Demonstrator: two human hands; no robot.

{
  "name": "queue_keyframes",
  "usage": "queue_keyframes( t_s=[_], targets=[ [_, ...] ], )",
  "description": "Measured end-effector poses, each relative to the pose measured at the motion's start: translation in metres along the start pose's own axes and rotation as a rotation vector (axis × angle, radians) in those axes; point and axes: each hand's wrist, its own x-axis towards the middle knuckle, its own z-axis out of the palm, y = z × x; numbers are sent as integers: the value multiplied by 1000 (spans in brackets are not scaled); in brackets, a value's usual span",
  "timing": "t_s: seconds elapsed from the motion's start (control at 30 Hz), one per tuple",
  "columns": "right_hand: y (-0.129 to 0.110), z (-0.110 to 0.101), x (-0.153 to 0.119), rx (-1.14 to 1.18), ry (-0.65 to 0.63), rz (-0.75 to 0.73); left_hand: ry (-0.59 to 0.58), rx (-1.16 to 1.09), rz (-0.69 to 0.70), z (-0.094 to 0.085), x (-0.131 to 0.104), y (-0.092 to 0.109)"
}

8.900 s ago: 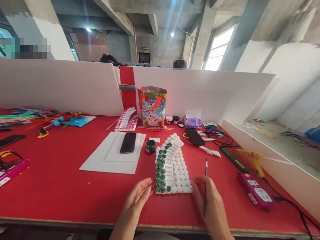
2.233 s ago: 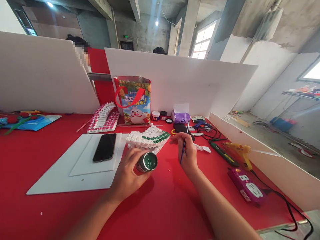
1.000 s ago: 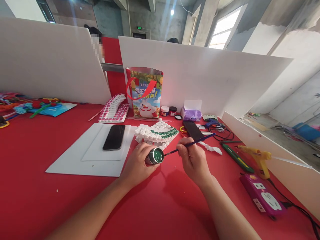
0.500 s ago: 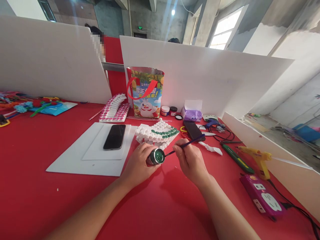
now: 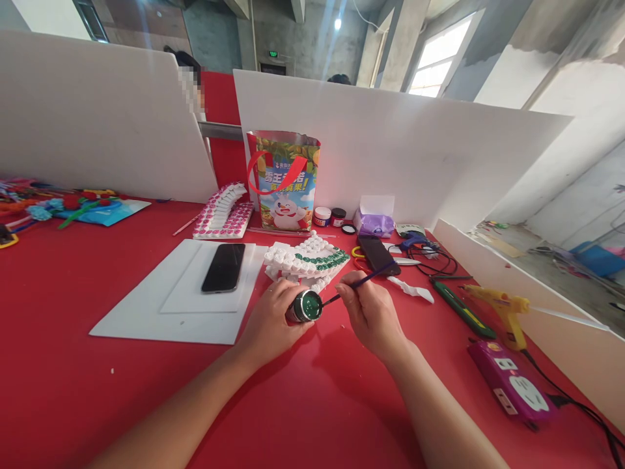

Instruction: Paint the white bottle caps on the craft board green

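Note:
My left hand (image 5: 272, 319) is wrapped round a small jar of green paint (image 5: 309, 305), tilted so its mouth faces me. A thin dark paintbrush (image 5: 364, 281) is pinched in my right hand (image 5: 372, 312); its tip is at the jar's right rim. Just beyond the jar sits a white craft piece (image 5: 307, 259) built of small rosette-like bits, with a curved row of them painted green. Part of its near side is hidden by my left hand and the jar.
A phone (image 5: 223, 268) lies on white boards (image 5: 131, 309) to the left. Behind stand a pink-and-white piece (image 5: 224, 212), a gift bag (image 5: 288, 182), paint jars (image 5: 338, 217) and purple wipes (image 5: 375, 225). Rightward are a black phone (image 5: 378, 255), a green cutter (image 5: 463, 309), a yellow glue gun (image 5: 505, 306) and a purple power strip (image 5: 510, 384).

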Motion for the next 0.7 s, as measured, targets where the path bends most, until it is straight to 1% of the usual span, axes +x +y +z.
queue_keyframes(
  t_s=[0.13, 0.3, 0.37, 0.43, 0.53, 0.63, 0.7],
  targets=[
    [-1, 0, 0, 39, 36, 54, 3, 0, 0, 0, 0, 0],
    [-1, 0, 0, 58, 17, 60, -11, -4, -12, 0, 1, 1],
    [0, 1, 0, 76, 30, 89, -12, -15, -20, -1, 1, 1],
    [-1, 2, -1, 118, 77, 148, -12, -29, -34, -1, 2, 2],
    [-4, 4, 3, 268, 225, 298, -18, -64, -81, -3, 3, 4],
    [-12, 1, 18, 457, 354, 476, -21, -122, -152, -4, 3, 5],
    [-19, -5, 32, 533, 366, 518, -15, -160, -183, -3, 3, 6]
  ],
)
